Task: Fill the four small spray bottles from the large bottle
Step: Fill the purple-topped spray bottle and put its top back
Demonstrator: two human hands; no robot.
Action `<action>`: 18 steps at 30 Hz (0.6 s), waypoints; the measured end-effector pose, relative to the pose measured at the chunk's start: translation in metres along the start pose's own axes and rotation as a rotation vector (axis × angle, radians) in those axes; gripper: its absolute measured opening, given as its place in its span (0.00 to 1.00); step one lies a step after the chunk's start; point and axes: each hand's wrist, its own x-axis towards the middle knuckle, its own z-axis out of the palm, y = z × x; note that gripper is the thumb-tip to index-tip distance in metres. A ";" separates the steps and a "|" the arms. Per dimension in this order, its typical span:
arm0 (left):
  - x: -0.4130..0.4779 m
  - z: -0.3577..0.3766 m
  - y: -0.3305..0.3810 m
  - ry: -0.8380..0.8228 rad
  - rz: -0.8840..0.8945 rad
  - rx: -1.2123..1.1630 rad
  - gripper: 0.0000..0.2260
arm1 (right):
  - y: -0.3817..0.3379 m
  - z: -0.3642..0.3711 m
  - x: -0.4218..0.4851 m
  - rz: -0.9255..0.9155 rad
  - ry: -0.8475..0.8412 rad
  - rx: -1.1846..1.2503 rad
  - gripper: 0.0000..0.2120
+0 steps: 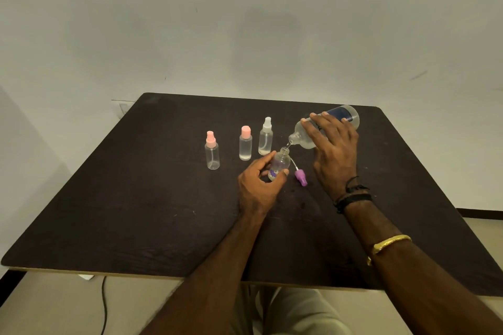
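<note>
My right hand [333,149] grips the large clear bottle [347,115], tipped with its mouth down to the left. A thin stream runs from it into an open small bottle [280,162] with a purple label, which my left hand [258,185] holds on the dark table [136,198]. That bottle's purple spray cap [300,177] lies beside it with its tube pointing up-left. Three capped small bottles stand in a row to the left: a pink-sprayer bottle [212,151], a pink-capped bottle [245,143] and a white-sprayer bottle [266,136].
The table backs onto a pale wall [245,22]. A dark cable [104,304] hangs below the front edge at the left. My knees show under the near edge.
</note>
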 end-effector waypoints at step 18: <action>-0.002 0.001 0.001 -0.001 -0.005 0.000 0.23 | 0.003 -0.002 0.000 -0.005 0.015 -0.002 0.37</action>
